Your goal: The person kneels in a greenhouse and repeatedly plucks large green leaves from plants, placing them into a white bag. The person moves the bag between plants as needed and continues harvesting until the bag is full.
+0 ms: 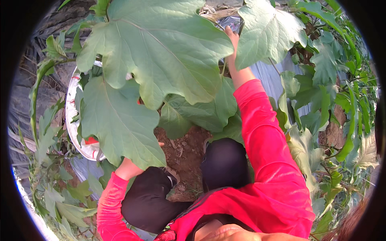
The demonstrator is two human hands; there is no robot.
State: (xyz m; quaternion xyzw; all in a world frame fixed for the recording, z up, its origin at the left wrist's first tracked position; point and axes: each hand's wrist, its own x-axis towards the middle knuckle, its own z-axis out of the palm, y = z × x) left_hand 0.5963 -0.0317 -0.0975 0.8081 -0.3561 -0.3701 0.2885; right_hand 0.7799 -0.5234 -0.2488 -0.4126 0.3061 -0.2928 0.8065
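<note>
Large lobed green leaves (169, 51), apparently of eggplant, spread over the middle of the view. My right hand (233, 40) reaches far forward among them, between the big leaf and a paler leaf (268, 30); its fingertips are partly covered, so any hold is unclear. My left hand (130, 168) is low at the left, mostly hidden beneath a broad hanging leaf (120, 120), with one fingertip showing past the leaf's edge. Whatever it touches is hidden. Beside that leaf stands a white-rimmed container (71, 120) with red marks, partly covered by foliage.
My bent knees in dark trousers (224, 162) are over brown soil (187, 153). Dense leafy plants (331, 99) line the right side, with more plants (60, 192) at lower left. Pale plastic sheeting (267, 78) lies under the right-hand row; dark sheeting (22, 90) is at far left.
</note>
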